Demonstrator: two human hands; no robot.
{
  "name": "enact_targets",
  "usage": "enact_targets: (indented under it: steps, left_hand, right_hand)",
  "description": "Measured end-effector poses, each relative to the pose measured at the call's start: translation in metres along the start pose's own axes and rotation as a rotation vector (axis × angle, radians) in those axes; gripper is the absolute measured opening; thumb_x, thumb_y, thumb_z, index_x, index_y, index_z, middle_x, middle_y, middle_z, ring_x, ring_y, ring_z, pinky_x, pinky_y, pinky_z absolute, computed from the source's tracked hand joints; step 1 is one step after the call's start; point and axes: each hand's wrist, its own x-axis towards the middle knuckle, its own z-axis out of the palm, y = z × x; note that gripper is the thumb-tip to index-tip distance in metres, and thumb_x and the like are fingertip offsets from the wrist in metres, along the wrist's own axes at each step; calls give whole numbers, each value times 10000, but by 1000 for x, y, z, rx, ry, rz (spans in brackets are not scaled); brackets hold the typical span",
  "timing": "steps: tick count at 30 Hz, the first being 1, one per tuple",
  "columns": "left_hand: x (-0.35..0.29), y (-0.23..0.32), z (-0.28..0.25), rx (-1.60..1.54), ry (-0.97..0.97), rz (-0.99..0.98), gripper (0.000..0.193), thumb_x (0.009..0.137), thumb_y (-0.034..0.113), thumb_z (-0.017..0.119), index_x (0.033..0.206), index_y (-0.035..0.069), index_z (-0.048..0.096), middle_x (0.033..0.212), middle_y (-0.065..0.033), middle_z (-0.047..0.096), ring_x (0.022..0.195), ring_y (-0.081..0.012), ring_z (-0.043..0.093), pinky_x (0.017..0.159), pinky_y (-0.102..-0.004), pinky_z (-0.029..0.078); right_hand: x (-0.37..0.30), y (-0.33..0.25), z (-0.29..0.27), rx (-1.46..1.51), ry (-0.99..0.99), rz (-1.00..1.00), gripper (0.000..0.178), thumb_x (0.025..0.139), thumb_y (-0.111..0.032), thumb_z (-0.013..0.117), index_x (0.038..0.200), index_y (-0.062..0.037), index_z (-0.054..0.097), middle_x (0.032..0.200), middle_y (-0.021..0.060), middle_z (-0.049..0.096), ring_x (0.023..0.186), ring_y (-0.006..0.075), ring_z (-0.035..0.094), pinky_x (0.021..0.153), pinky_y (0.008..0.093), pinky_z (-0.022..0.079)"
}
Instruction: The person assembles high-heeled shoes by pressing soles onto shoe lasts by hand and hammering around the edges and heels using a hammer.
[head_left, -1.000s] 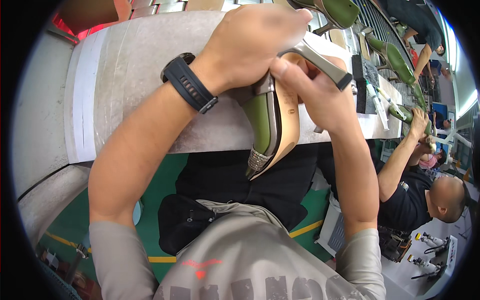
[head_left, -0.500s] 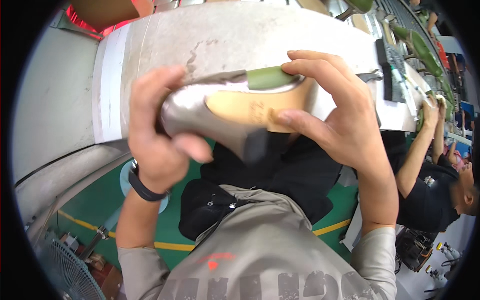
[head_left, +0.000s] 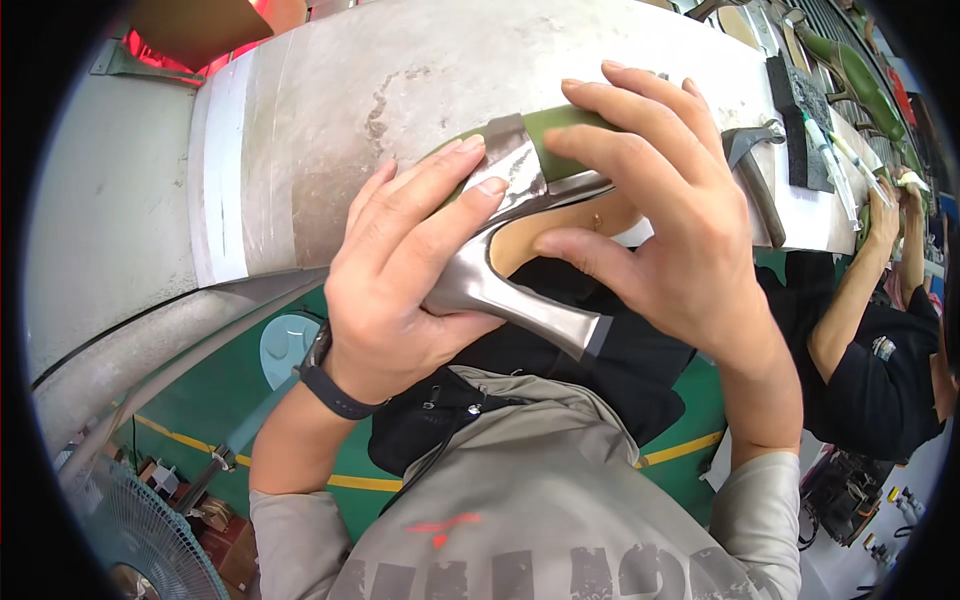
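Hands [head_left: 400,270] drawn closer together, fingers [head_left: 435,180] draped over shoe [head_left: 518,168].

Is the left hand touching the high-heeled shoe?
Touching. The head view shows the left hand on the high-heeled shoe, with a fingertip lying on its silvery band.

Lg dk-grey lettering [head_left: 518,574], cut off at bottom, on grey shirt [head_left: 540,465]; sm red print [head_left: 439,540] above, illeg.
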Motion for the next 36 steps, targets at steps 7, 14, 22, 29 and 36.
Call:
enact_targets:
  steps: [7,14,22,29,36]
  left_hand:
    - [25,-14,10,-16,-180,24,794,784,490,878,1373,43,589,1579,-287,437,1413,-387,511,1144,-458,404]
    - [44,24,40,-207,-22,-258,416,873,203,821,1172,10,605,1484,-293,508,1326,-271,543,1105,-359,415]
    - [46,-3,15,-184,-242,-106,370,797,57,763,1111,22,569,1410,-318,552,1318,-277,546,1162,-394,361]
    - [51,17,24,-169,-130,-144,194,819,15,701,971,20,581,969,-144,679,1043,-269,665,1170,-422,381]
    - [59,9,13,-142,-341,-168,158,868,72,677,998,9,612,980,-123,693,974,-246,683,1119,-395,447]
  right_hand:
    - [-9,18,12,70,86,-24,418,666,-116,902,996,-38,659,1374,162,652,1352,406,537,1088,467,450]
    - [-14,44,36,58,273,-279,380,685,-176,887,917,-52,613,1305,189,615,1268,445,540,1014,549,437]
    - [-13,66,71,64,534,-419,347,676,-177,868,843,-53,591,1279,180,630,1235,415,559,1003,567,436]
    - [-7,28,11,94,119,-178,329,692,-131,864,864,-51,595,1252,186,640,1204,405,580,985,549,445]
    - [-12,68,41,128,322,-345,349,680,-93,873,906,-51,610,1255,192,634,1190,419,586,947,542,462]
